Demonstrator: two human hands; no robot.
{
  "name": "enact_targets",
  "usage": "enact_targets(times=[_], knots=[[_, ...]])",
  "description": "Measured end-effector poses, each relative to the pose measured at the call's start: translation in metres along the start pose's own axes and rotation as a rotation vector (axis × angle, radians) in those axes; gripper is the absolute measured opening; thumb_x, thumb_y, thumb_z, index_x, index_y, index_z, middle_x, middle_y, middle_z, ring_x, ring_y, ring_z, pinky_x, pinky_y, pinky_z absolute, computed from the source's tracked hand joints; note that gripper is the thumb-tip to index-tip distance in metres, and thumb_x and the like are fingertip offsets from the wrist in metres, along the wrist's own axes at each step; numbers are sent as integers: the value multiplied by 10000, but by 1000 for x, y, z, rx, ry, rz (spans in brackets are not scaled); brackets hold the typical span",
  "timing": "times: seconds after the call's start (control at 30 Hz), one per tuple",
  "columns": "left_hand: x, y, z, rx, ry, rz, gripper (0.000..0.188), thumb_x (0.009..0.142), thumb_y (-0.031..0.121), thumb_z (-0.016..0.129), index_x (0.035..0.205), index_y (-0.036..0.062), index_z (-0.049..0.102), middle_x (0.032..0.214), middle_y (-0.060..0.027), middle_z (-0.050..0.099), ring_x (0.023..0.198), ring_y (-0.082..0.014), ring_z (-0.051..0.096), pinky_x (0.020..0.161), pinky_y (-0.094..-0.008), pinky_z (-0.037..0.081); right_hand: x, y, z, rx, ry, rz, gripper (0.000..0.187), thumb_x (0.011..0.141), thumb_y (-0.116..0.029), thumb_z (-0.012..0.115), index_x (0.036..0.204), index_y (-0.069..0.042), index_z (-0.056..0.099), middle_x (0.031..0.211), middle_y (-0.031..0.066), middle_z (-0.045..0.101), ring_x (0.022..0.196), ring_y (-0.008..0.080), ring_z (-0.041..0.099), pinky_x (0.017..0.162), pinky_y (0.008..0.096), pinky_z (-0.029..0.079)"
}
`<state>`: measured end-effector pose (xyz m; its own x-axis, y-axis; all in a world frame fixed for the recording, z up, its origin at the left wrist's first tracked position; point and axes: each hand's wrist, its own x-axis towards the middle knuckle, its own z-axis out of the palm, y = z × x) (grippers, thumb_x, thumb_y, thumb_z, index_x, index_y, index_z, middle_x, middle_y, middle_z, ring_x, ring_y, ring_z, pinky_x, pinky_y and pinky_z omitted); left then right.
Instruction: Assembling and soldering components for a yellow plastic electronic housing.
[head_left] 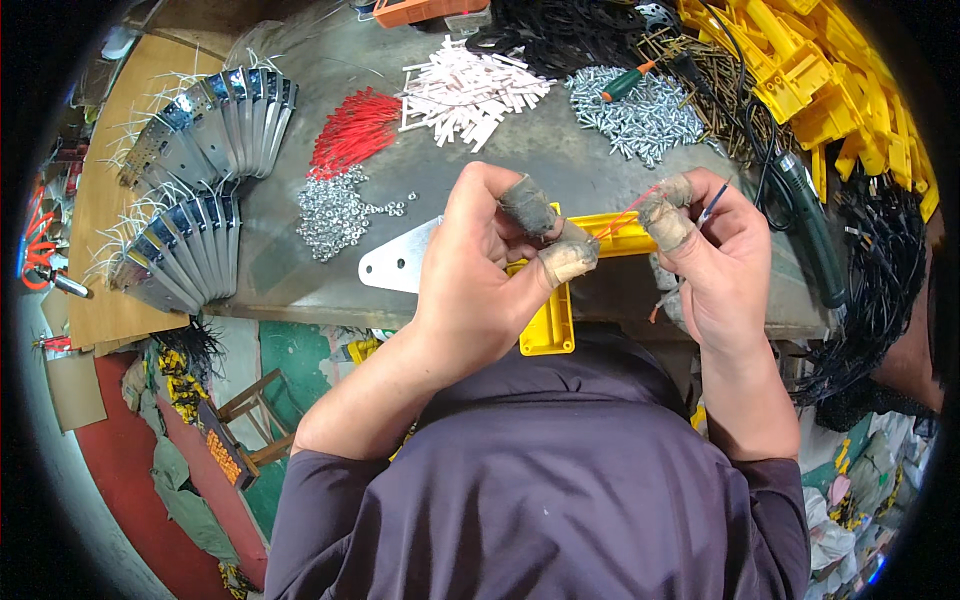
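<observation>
My left hand, its thumb and index finger wrapped in worn tape, is closed in a pinch at one end of a thin red wire. Opposite it, my right hand, also with taped fingertips, pinches the wire's other end. A dark thin strand sticks out between the right fingers, and a red-tipped lead hangs below that palm. Under both hands lies a yellow plastic housing, partly covered by them. A flat metal plate with holes reaches out from behind my left hand.
Hex nuts, red sleeves, white tubes and silver screws lie in piles, a screwdriver on the screws. A corded power tool is at right, below yellow housings. Wired metal plates stand at left.
</observation>
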<state>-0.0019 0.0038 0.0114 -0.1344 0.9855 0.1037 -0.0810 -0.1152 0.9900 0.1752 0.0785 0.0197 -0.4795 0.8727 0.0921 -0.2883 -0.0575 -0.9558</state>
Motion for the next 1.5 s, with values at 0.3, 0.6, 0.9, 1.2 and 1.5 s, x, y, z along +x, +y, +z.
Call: enact_targets(times=[0.3,0.6,0.9,1.2,1.5], knots=[[0,-7,5,-160,110,165,403,829,-26,659,1049,42,328,943,-172,609,851,-213,642,789,-322,542,-8,6,1,216,43,18,94,849,-54,649,909,-17,586,824,-8,600,761,49,545,718,196,439],[10,13,-12,425,34,283,491,770,-88,667,1137,30,362,934,-129,601,917,-207,630,865,-362,517,-8,4,5,-44,79,77,177,900,-140,622,1019,-17,579,814,-46,553,676,11,449,586,163,343],[3,2,-35,987,-498,546,436,710,-56,696,1062,-4,443,929,-157,560,866,-306,608,1031,-469,398,-13,5,-9,-89,-33,94,193,918,-135,588,1056,-4,559,807,-35,513,654,29,419,564,185,351],[-9,-40,-44,564,-95,493,541,646,-19,740,1081,-30,419,979,-222,544,926,-427,617,755,-410,523,-4,9,24,-954,-290,-333,311,674,34,669,977,19,602,756,76,484,611,175,472,539,304,385],[-13,-33,-43,565,-145,353,594,703,-115,692,1153,-4,321,1055,-115,449,1110,-224,536,831,-314,520,-1,16,21,-1132,-207,-370,231,718,0,666,923,-8,562,832,113,563,727,302,593,608,359,481]])
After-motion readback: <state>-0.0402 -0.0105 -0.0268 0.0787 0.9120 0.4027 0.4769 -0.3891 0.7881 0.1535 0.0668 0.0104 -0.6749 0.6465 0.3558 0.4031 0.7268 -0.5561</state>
